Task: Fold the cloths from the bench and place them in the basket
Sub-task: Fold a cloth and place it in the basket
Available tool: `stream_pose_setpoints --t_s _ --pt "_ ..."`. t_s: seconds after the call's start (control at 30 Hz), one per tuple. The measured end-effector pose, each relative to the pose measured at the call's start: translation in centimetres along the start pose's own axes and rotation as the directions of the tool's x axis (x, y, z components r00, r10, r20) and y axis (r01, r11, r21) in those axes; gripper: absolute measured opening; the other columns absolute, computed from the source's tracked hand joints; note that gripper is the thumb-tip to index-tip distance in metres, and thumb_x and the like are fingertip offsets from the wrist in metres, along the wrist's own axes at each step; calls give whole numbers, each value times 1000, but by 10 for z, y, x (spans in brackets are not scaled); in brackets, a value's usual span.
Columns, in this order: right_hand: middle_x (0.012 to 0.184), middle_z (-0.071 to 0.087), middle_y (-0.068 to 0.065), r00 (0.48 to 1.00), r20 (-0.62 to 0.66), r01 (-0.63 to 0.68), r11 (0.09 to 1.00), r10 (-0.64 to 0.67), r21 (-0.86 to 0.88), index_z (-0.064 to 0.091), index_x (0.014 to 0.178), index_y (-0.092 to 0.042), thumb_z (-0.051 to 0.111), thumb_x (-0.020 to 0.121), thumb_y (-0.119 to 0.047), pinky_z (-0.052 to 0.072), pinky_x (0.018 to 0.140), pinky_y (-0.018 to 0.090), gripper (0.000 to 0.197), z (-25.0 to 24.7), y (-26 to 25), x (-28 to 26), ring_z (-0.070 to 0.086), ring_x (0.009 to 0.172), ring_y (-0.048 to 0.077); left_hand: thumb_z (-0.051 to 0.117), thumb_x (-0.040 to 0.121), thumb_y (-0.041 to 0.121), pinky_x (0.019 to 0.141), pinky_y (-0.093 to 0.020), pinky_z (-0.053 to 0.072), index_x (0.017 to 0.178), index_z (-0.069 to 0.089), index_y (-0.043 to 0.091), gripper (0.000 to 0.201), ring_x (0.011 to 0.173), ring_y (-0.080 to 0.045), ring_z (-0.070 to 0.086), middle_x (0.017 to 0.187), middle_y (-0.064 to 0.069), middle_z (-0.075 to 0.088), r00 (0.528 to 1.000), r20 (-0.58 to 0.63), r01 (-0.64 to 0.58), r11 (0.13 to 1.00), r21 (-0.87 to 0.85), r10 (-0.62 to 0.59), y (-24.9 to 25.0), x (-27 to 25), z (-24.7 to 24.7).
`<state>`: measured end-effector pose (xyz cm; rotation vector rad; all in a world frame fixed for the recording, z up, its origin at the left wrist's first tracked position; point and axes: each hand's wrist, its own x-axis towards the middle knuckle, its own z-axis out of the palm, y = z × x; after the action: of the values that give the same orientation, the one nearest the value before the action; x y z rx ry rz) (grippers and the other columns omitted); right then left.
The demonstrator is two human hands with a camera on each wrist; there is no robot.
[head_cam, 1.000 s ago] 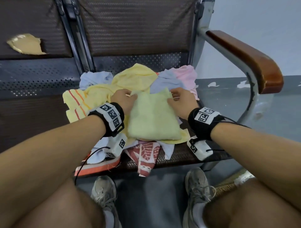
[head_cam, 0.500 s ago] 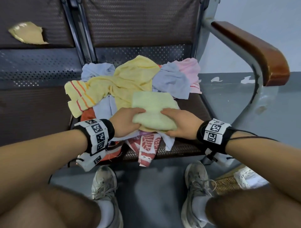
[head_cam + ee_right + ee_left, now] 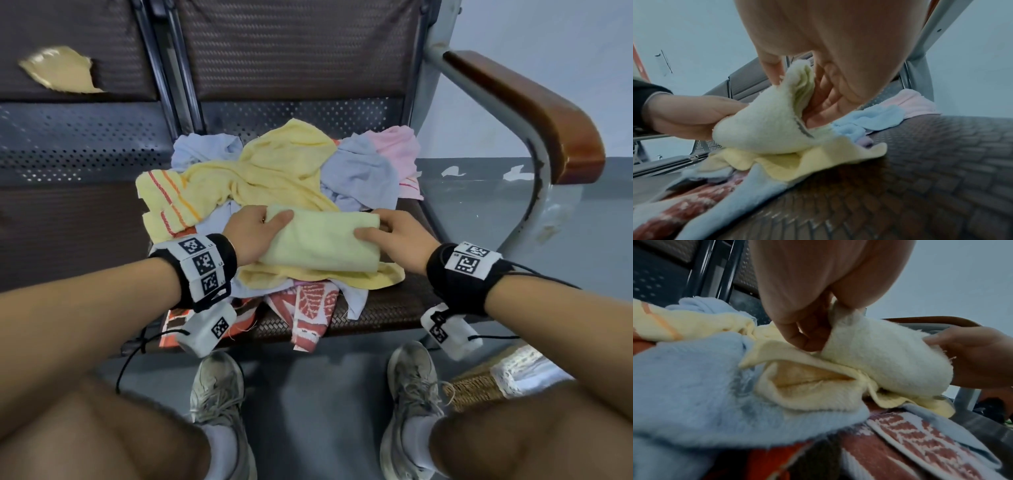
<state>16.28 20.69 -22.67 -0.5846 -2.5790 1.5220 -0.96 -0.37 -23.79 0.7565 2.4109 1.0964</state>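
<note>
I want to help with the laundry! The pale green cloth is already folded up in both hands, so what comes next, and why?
Probably lift the green cloth off the pile and carry it toward the basket on the floor by the right foot. It looks folded small already, the left hand and right hand each grip an end, and the other cloths under it lie unfolded.

Folded cloth (image 3: 322,241) on cloth pile (image 3: 274,178), frame centre, atop counter (image 3: 387,305). Left hand (image 3: 251,234) at cloth's left end, right hand (image 3: 397,240) at right end. Basket (image 3: 476,390) on floor, lower right of frame.
</note>
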Motion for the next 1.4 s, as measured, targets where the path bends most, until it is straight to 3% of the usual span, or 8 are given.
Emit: stream_pose_setpoints --t_s 0.2,0.43,0.57,0.8,0.93,1.07,1.27,1.4 --pt "78 53 10 977 -93 -208 949 191 -236 56 82 -5 59 95 -40 40 68 35 37 11 9 30 50 72 22 70 86 45 73 -24 44 115 55 21 40 91 -11 58 104 6 58 961 -224 -165 986 -1 161 10 1 -2" --pt "95 57 2 971 -181 -217 891 155 -400 57 103 -13 68 88 -42 44 79 32 35 10 10 41 55 91 22 67 78 19 104 -38 40 139 48 23 63 124 -19 45 136 1 51 913 284 -383 853 355 291 -5 -3 3" --pt "125 58 4 964 -63 182 810 -260 -557 53 132 -19 63 89 -37 45 96 36 48 14 -5 37 54 116 23 64 86 17 88 -40 49 130 52 18 46 107 -23 58 119 -4 63 939 164 -340 879 335 301 -5 3 2" --pt "122 64 5 975 177 217 750 -136 -625 45 135 -22 68 85 -46 49 91 42 61 33 -38 36 60 110 27 66 91 34 66 -28 49 114 56 23 27 79 -14 62 90 3 67 952 -113 -279 958 71 285 20 2 -9" --pt "117 66 5 989 64 150 891 -136 -428 56 124 -15 67 92 -38 46 94 40 41 18 -62 23 60 108 26 74 81 53 76 -28 57 124 55 26 54 88 -11 68 102 3 70 981 -178 -134 941 -311 81 43 0 -26" --pt "114 67 -5 990 -92 87 983 -103 -165 60 120 -18 68 93 -34 48 81 11 33 -4 -77 -10 62 101 10 72 75 67 99 -38 52 135 56 21 76 115 -20 65 129 -1 65 970 244 135 837 -531 -1 61 -18 -33" --pt "121 70 3 987 -134 -42 959 82 279 53 132 -15 67 92 -22 56 92 36 43 -49 -72 -59 69 107 18 67 92 38 70 -27 57 123 64 20 37 98 -18 72 109 2 75 961 201 -20 775 -632 188 134 -38 27" --pt "114 74 -4 971 -167 -86 906 169 415 54 131 -24 60 95 -24 59 75 31 37 -102 -34 -112 72 101 15 67 93 36 88 -40 57 128 57 13 42 105 -20 70 117 -4 72 925 177 -158 764 -626 336 192 -44 101"
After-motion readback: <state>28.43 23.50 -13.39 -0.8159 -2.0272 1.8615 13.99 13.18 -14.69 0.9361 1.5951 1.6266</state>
